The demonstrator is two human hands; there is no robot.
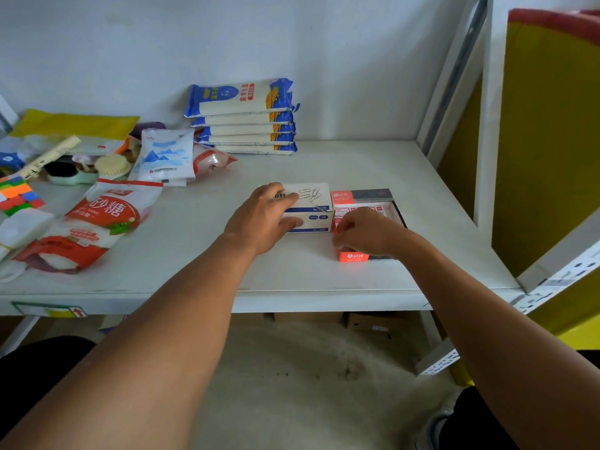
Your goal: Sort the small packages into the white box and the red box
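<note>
Our right hand (363, 233) curls its fingers at the near left corner of the red box (352, 256); we cannot tell what, if anything, it holds. That open rectangular cardboard tray touches the white box's (311, 219) right side, long axis pointing away from us. Our left hand (263, 216) grips the white box's matte lid on the desk (188, 222).

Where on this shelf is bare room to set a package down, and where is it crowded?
Bare: right of the noodle stack, behind the red box; between the sugar bag and the white box; the shelf's front strip. Crowded: the left end, with piled bags.
</note>
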